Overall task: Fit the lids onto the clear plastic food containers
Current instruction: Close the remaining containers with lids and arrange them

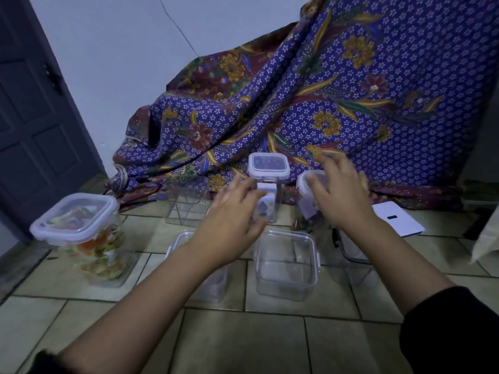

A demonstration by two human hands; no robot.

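A tall clear container with a white-rimmed lid stands at the centre back. My left hand reaches to its front with fingers straight, the tips at its hanging latch flap. To the right, a second container carries a lid; my right hand lies over it with fingers spread, thumb on the lid, and the view there is blurred. In front stand lidless clear containers: one in the centre, one under my left forearm, one at the right. A lidded container with colourful contents sits at the left.
Another empty clear container stands at the back left of centre. A white flat object lies on the tiled floor at the right. A purple patterned cloth drapes behind everything, and a dark door is at the left.
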